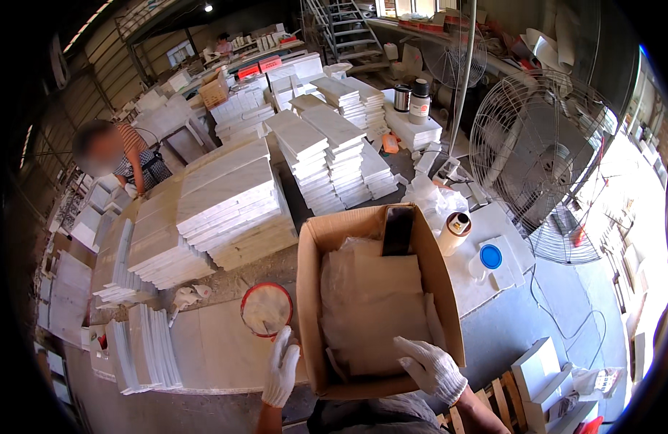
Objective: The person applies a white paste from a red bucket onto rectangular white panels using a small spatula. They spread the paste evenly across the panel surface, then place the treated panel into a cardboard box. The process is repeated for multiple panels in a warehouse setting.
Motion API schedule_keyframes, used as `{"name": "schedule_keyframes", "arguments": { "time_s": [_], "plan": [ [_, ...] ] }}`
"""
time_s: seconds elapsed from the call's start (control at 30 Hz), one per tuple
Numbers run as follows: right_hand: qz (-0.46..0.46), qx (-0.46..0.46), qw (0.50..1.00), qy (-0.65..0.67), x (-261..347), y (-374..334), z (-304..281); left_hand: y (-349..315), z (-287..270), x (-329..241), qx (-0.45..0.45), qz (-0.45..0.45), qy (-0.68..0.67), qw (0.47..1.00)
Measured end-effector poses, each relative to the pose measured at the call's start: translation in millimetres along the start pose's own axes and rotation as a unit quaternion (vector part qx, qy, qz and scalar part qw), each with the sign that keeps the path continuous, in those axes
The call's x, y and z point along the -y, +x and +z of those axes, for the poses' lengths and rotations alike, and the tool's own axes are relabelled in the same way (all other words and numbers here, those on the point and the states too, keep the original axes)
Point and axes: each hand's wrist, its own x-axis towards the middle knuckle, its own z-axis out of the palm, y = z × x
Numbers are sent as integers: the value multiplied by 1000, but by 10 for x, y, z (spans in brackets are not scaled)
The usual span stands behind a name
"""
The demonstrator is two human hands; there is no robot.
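An open cardboard box (311, 304) stands in front of me on the worktable. Inside lie flat brown sheets (385, 282), with clear plastic film (339, 267) showing along their left side. A flat black rectangular thing, perhaps a phone (398, 231), leans at the box's far end. My left hand (281, 369), in a white knitted glove, is beside the box's near left side, fingers stretched out and holding nothing; whether it touches the wall I cannot tell. Over the near right corner is my right hand (432, 369), also gloved and empty, its fingers extended above the sheets.
Left of the box sits a red-rimmed round tub (267, 309). Stacks of white stone slabs (225, 188) fill the table beyond. At right are a blue-lidded container (486, 260), a cream bottle (454, 233) and a large caged fan (544, 152). Another person (135, 155) bends over slabs at far left.
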Motion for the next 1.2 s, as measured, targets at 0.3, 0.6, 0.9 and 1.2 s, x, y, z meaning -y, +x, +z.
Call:
{"name": "schedule_keyframes", "arguments": {
  "time_s": [0.3,0.6,0.9,1.2],
  "plan": [
    [-14,61,996,67,-107,-76,-199,-31,570,-104,-26,24,198,979],
    [-17,81,994,78,-70,1,-162,-66,543,-60,-61,15,187,980],
    [33,91,987,124,246,39,-112,-81,556,-17,-100,124,222,962],
    [-72,173,968,168,371,387,-414,-126,581,-111,-110,-15,252,961]
  ]
}}
